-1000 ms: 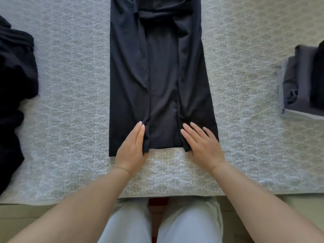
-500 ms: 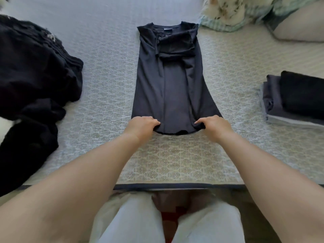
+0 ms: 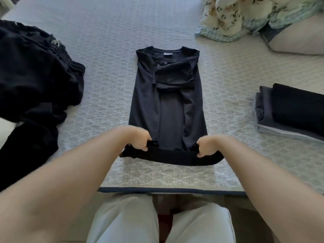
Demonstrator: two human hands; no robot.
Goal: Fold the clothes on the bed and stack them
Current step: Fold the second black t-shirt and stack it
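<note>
Left hand [image 3: 138, 140] and right hand [image 3: 207, 146], fingers curled, each pinch one bottom corner of a black T-shirt [image 3: 168, 102] and hold its hem lifted off the bed [image 3: 108, 67]. The raised hem forms a dark band that sags slightly between the two hands and extends a little beyond each of them. Both forearms reach forward from the lower corners of the view.

Above the hem, the rest of the T-shirt lies flat in the middle of the bed, neckline at the far end, with a small pale label inside the collar. Its two long sides are folded inward over the body, and the sleeves lie crossed over the chest area, giving the garment a narrow, nearly rectangular outline.

The bed carries a pale quilted cover with a repeating lattice pattern; a dark edge strip runs along its near side. To the left, well apart from the T-shirt, lies a heap of unfolded black clothes [image 3: 33, 88]. To the right, also well apart, sits a stack of folded clothes [image 3: 291, 113]: a black piece on top of grey ones, with a lighter layer at the bottom.

At the far right corner lies a floral bedding bundle [image 3: 245, 16], with a pale pillow [image 3: 298, 39] beside it. At the bottom of the view, the person's legs in light trousers [image 3: 157, 223] stand close to the bed edge.
</note>
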